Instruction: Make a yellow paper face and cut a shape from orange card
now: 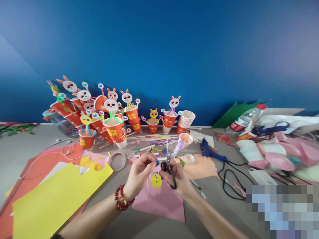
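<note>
My left hand, with a red bead bracelet at its wrist, pinches a small dark blue piece, perhaps paper, between thumb and fingertips. Black-handled scissors are in my right hand, their blades pointing up and away from me. The two hands are close together but apart. Below and between them a yellow paper disc lies on a pink paper sheet; purple marks show near its upper edge, partly hidden by my hands.
Red paper cups with rabbit-faced figures stand along the blue wall, beside stacked cups. Yellow paper covers the left side. On the right are a blue glue gun with a black cord, a bottle and a tape roll further left.
</note>
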Available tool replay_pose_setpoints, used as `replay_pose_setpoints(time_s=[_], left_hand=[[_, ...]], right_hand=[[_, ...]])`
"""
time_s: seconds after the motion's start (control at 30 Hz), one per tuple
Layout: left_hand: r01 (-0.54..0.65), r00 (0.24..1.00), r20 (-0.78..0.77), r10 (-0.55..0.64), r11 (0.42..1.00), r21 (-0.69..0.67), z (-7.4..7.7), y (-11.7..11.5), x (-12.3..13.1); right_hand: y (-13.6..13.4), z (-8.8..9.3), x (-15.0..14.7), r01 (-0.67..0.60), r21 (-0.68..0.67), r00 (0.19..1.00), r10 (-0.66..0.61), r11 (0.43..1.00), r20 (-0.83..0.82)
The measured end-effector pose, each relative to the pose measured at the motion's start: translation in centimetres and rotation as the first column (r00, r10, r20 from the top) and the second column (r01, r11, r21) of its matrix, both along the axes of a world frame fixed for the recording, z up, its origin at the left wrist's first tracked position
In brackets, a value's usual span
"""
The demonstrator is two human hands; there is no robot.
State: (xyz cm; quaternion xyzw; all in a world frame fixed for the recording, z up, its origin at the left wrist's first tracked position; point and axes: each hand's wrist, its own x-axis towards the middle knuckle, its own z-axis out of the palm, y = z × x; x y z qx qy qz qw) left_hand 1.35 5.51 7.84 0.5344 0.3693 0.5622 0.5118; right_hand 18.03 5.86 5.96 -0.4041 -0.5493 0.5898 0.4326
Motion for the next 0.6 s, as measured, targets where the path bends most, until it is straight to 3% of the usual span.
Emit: replay_pose_setpoints(time_s=[0.1,0.23,0.6], left_hand=[[0.023,0.999,-0.048,-0.021,0.999,0.035,0.4,0.1,-0.4],[0.042,0.996,-0.084,-0.038,0.998,0.039,0.6,0.2,-0.5],[0.058,0.997,-0.060,-0.057,0.998,0.018,0.4,0.1,-0.1]], right_hand=[[-0.5,-0.8,1.3,-0.135,-0.051,0.990,0.137,0.990,0.029],[-1.0,-1.4,1.9,-0.222,-0.112,0.975,0.224,0.969,0.002],[-0.9,-1.9,1.5,-0.247,-0.129,0.968,0.251,0.960,0.013]])
